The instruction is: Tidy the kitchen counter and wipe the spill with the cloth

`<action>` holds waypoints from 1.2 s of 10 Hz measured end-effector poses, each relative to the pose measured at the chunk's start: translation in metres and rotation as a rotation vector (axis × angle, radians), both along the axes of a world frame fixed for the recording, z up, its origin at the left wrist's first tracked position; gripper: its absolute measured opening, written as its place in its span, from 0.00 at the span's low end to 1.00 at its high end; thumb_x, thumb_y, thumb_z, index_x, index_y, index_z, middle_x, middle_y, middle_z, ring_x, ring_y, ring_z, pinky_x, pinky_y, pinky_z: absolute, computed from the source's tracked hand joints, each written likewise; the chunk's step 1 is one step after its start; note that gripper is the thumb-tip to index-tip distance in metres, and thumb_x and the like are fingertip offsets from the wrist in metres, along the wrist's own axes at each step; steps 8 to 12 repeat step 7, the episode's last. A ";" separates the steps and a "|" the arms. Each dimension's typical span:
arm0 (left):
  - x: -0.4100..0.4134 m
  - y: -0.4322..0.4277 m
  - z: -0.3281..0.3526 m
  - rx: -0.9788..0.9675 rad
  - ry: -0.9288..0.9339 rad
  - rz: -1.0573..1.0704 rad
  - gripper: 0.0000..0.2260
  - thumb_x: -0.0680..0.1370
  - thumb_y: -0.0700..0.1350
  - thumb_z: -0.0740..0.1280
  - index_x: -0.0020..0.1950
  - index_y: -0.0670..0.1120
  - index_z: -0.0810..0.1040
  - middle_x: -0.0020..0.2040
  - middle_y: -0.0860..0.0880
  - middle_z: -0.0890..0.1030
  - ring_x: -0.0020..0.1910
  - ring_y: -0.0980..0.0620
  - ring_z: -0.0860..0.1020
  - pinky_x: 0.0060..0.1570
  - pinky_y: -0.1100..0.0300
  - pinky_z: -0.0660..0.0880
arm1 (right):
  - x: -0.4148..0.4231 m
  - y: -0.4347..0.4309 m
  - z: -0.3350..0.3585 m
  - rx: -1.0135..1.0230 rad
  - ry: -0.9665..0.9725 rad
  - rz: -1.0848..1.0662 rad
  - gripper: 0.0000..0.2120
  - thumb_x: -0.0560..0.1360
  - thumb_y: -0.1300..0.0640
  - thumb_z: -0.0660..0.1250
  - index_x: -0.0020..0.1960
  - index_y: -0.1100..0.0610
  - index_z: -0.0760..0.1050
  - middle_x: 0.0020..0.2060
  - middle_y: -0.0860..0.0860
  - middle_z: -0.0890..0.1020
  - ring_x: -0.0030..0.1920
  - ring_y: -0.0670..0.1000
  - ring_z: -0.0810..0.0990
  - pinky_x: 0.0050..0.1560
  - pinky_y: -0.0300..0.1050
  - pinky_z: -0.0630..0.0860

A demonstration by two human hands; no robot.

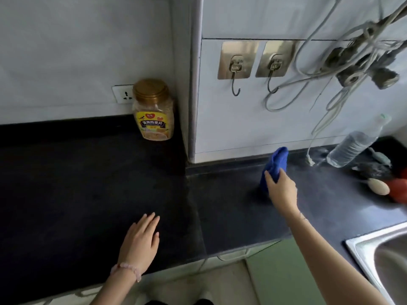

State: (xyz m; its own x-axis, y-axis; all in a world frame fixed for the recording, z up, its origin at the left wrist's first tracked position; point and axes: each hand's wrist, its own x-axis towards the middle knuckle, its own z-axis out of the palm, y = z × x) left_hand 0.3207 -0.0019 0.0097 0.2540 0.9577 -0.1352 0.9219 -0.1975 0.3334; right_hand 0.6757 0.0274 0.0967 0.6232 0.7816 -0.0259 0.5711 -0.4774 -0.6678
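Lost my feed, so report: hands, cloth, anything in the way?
Left hand open over counter. Right hand grips blue cloth. Water bottle, cable end just right of it.

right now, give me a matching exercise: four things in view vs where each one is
1 blue cloth
2 oat jar
3 water bottle
4 left hand

a fingers straight, over the dark counter
b in the corner by the wall socket
c gripped by the right hand
d far right, beside the hanging cables

Pairs: 1-c, 2-b, 3-d, 4-a
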 end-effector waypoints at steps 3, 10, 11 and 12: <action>-0.004 -0.019 0.002 -0.004 0.154 0.053 0.23 0.73 0.50 0.51 0.60 0.45 0.78 0.61 0.49 0.80 0.60 0.48 0.78 0.56 0.50 0.76 | -0.032 -0.005 -0.062 -0.463 -0.510 0.671 0.30 0.76 0.40 0.55 0.75 0.46 0.54 0.76 0.47 0.56 0.75 0.53 0.55 0.69 0.53 0.62; -0.010 -0.008 0.051 -0.069 -0.019 0.032 0.21 0.79 0.49 0.55 0.73 0.52 0.60 0.74 0.56 0.61 0.74 0.56 0.59 0.72 0.59 0.57 | -0.036 0.000 -0.021 -0.398 -0.243 0.559 0.23 0.75 0.44 0.59 0.70 0.45 0.65 0.63 0.46 0.77 0.63 0.50 0.75 0.59 0.47 0.73; -0.010 -0.008 0.051 -0.069 -0.019 0.032 0.21 0.79 0.49 0.55 0.73 0.52 0.60 0.74 0.56 0.61 0.74 0.56 0.59 0.72 0.59 0.57 | -0.036 0.000 -0.021 -0.398 -0.243 0.559 0.23 0.75 0.44 0.59 0.70 0.45 0.65 0.63 0.46 0.77 0.63 0.50 0.75 0.59 0.47 0.73; -0.010 -0.008 0.051 -0.069 -0.019 0.032 0.21 0.79 0.49 0.55 0.73 0.52 0.60 0.74 0.56 0.61 0.74 0.56 0.59 0.72 0.59 0.57 | -0.036 0.000 -0.021 -0.398 -0.243 0.559 0.23 0.75 0.44 0.59 0.70 0.45 0.65 0.63 0.46 0.77 0.63 0.50 0.75 0.59 0.47 0.73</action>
